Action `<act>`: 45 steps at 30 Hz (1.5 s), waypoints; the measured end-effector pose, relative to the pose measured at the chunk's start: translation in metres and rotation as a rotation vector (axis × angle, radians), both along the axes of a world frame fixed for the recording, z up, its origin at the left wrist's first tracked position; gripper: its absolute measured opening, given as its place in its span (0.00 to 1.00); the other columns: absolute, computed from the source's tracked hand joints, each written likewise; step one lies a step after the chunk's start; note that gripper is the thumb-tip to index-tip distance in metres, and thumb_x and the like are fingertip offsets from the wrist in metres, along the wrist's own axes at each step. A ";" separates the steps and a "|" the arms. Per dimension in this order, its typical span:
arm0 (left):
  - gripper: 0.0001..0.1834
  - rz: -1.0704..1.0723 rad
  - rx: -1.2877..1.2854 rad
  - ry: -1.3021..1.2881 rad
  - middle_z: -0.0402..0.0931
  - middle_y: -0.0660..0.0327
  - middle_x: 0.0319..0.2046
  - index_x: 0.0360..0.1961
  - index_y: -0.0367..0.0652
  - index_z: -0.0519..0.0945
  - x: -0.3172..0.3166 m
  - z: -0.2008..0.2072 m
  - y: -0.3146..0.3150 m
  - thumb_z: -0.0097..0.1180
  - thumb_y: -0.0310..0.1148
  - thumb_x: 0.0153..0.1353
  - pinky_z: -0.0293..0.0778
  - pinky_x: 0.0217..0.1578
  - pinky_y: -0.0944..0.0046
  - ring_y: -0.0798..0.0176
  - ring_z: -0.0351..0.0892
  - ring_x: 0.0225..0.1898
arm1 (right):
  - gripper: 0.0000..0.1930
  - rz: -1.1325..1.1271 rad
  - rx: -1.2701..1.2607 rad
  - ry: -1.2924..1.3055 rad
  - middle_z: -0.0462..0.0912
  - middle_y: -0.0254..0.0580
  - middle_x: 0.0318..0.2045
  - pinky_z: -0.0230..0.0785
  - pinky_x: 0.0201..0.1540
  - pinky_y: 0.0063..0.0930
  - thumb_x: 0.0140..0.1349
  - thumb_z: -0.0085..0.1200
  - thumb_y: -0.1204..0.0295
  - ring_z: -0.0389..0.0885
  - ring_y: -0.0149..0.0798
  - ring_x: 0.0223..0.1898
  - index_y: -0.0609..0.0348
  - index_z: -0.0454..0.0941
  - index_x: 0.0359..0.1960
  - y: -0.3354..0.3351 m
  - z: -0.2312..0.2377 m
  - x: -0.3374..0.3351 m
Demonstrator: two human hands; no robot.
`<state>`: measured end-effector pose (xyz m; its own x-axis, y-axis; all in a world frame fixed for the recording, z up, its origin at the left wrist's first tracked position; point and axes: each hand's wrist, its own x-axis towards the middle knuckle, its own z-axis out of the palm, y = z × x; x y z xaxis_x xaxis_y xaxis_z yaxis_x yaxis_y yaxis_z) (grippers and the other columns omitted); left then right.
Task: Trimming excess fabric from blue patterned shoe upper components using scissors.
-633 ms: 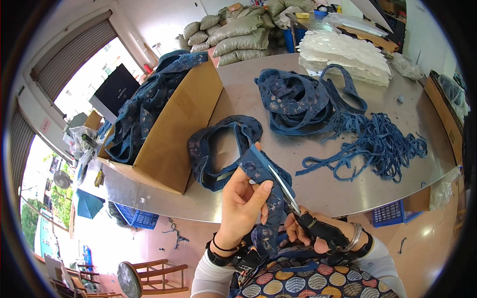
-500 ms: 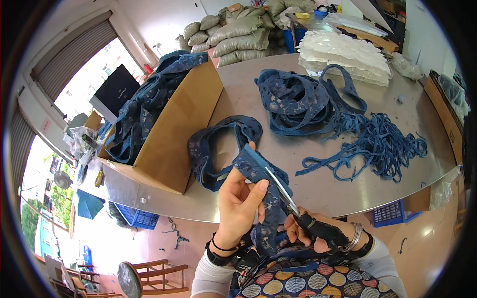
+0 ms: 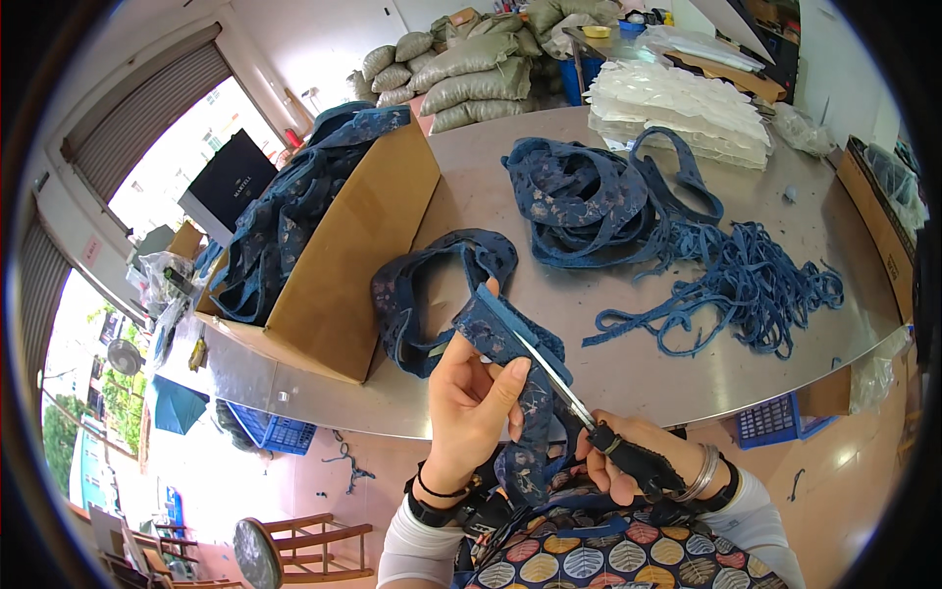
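Observation:
My left hand (image 3: 469, 407) pinches a dark blue floral fabric strip (image 3: 491, 329) between thumb and fingers, just over the table's near edge. One end of the strip hangs down in front of my apron, while more of it loops on the table behind that hand. My right hand (image 3: 628, 461) grips a pair of scissors (image 3: 554, 375) with black-wrapped handles. Their blades point up and to the left and lie along the lighter blue edge of the strip, close to my left fingertips. Whether the blades are fully closed is hard to make out.
A cardboard box (image 3: 339, 285) heaped with blue strips stands at the left. Behind my hands lie a coil of wider strips (image 3: 579, 201) and a tangle of thin offcuts (image 3: 756, 285). A white stack (image 3: 677, 108) sits at the back of the metal table (image 3: 471, 128).
The scissors and my right hand have shifted slightly, with the blade tips farther left along the strip. My left hand has moved only a little to the left.

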<state>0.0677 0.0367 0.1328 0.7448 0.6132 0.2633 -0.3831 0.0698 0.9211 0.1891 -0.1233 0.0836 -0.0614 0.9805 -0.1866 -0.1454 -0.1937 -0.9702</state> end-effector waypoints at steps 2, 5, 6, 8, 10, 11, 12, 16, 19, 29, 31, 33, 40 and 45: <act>0.31 -0.031 -0.006 0.009 0.76 0.58 0.34 0.61 0.34 0.54 -0.001 0.000 0.001 0.50 0.21 0.57 0.58 0.09 0.81 0.79 0.65 0.12 | 0.23 -0.003 -0.136 0.206 0.74 0.32 0.21 0.66 0.25 0.16 0.62 0.41 0.52 0.74 0.27 0.20 0.63 0.66 0.42 0.001 0.001 0.001; 0.32 -0.093 -0.011 0.014 0.75 0.60 0.34 0.62 0.36 0.52 -0.004 0.000 0.005 0.49 0.21 0.58 0.62 0.11 0.79 0.78 0.65 0.12 | 0.22 0.034 -0.225 0.477 0.74 0.32 0.24 0.65 0.26 0.16 0.61 0.44 0.53 0.73 0.27 0.21 0.62 0.65 0.43 0.003 -0.007 0.002; 0.31 -0.091 -0.009 0.007 0.75 0.60 0.34 0.62 0.36 0.52 -0.004 0.000 0.005 0.49 0.21 0.58 0.62 0.11 0.79 0.79 0.65 0.12 | 0.22 0.053 -0.235 0.561 0.74 0.32 0.25 0.64 0.26 0.16 0.60 0.46 0.54 0.72 0.26 0.21 0.62 0.65 0.44 0.003 -0.011 0.002; 0.32 -0.099 -0.001 0.007 0.75 0.60 0.35 0.62 0.36 0.52 -0.004 0.000 0.005 0.49 0.21 0.57 0.62 0.11 0.79 0.79 0.66 0.12 | 0.26 0.078 -0.036 0.276 0.73 0.31 0.27 0.63 0.28 0.15 0.57 0.49 0.51 0.71 0.26 0.22 0.61 0.64 0.45 0.001 -0.017 0.000; 0.32 -0.119 0.011 0.019 0.75 0.60 0.36 0.62 0.36 0.52 -0.005 0.003 0.004 0.50 0.20 0.57 0.61 0.11 0.80 0.79 0.66 0.13 | 0.29 0.091 0.032 0.148 0.72 0.30 0.27 0.63 0.30 0.15 0.54 0.52 0.49 0.70 0.25 0.23 0.61 0.63 0.45 0.001 -0.016 0.000; 0.32 -0.121 0.010 0.023 0.75 0.59 0.37 0.62 0.35 0.52 -0.005 0.003 0.002 0.50 0.20 0.56 0.60 0.11 0.81 0.80 0.66 0.13 | 0.31 0.093 0.001 0.165 0.72 0.29 0.27 0.63 0.31 0.15 0.53 0.53 0.47 0.70 0.25 0.23 0.61 0.62 0.45 0.002 -0.010 0.000; 0.33 -0.124 0.009 0.027 0.75 0.57 0.38 0.61 0.34 0.52 -0.004 0.003 0.000 0.51 0.19 0.55 0.59 0.11 0.82 0.81 0.65 0.14 | 0.32 0.096 -0.030 0.181 0.71 0.29 0.26 0.63 0.31 0.15 0.51 0.53 0.45 0.70 0.25 0.24 0.61 0.62 0.45 0.003 -0.006 0.000; 0.34 -0.141 0.022 0.061 0.74 0.56 0.41 0.61 0.34 0.52 -0.002 0.005 -0.004 0.51 0.19 0.55 0.58 0.12 0.82 0.81 0.65 0.16 | 0.38 0.049 0.071 0.115 0.70 0.31 0.25 0.64 0.35 0.19 0.43 0.53 0.37 0.71 0.30 0.27 0.61 0.63 0.40 0.004 -0.007 -0.002; 0.33 -0.161 0.024 0.062 0.74 0.57 0.41 0.61 0.34 0.52 -0.001 0.005 -0.004 0.51 0.19 0.55 0.58 0.12 0.82 0.81 0.66 0.17 | 0.40 0.023 0.088 0.113 0.71 0.34 0.26 0.64 0.37 0.23 0.39 0.50 0.33 0.72 0.34 0.31 0.62 0.64 0.36 0.005 -0.010 -0.003; 0.34 -0.184 0.019 0.070 0.76 0.58 0.38 0.62 0.36 0.52 0.000 0.002 0.000 0.51 0.20 0.56 0.60 0.12 0.81 0.79 0.67 0.15 | 0.34 0.023 0.025 0.031 0.73 0.31 0.18 0.66 0.29 0.20 0.43 0.62 0.47 0.74 0.30 0.21 0.65 0.63 0.37 0.004 -0.007 0.002; 0.34 -0.189 0.016 0.082 0.76 0.61 0.34 0.62 0.37 0.51 0.001 0.002 0.001 0.51 0.21 0.56 0.63 0.12 0.79 0.77 0.68 0.13 | 0.32 0.009 0.022 0.029 0.73 0.30 0.17 0.65 0.28 0.19 0.44 0.63 0.50 0.74 0.29 0.20 0.65 0.63 0.37 0.004 -0.006 0.001; 0.35 -0.211 -0.027 0.077 0.76 0.61 0.34 0.62 0.37 0.51 0.001 0.003 0.001 0.52 0.20 0.55 0.63 0.12 0.79 0.77 0.69 0.13 | 0.31 0.010 -0.003 0.047 0.74 0.31 0.18 0.65 0.27 0.18 0.44 0.64 0.52 0.74 0.28 0.20 0.65 0.64 0.38 0.003 -0.006 0.002; 0.35 -0.242 -0.079 0.076 0.77 0.59 0.33 0.62 0.36 0.51 0.004 0.004 0.001 0.53 0.23 0.56 0.63 0.13 0.78 0.74 0.70 0.13 | 0.29 0.013 0.124 0.012 0.75 0.31 0.18 0.66 0.29 0.19 0.45 0.64 0.56 0.75 0.29 0.21 0.64 0.62 0.37 0.001 -0.011 0.001; 0.24 -0.203 -0.407 -0.058 0.78 0.52 0.34 0.57 0.30 0.60 0.008 -0.001 0.002 0.42 0.34 0.63 0.61 0.09 0.82 0.77 0.70 0.13 | 0.33 0.001 0.057 0.000 0.74 0.31 0.19 0.66 0.29 0.19 0.42 0.63 0.50 0.75 0.30 0.22 0.63 0.61 0.35 0.000 -0.011 0.000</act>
<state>0.0760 0.0385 0.1323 0.8517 0.5184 0.0765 -0.3747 0.5005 0.7805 0.1890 -0.1232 0.0729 -0.0622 0.9895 -0.1308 -0.1455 -0.1387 -0.9796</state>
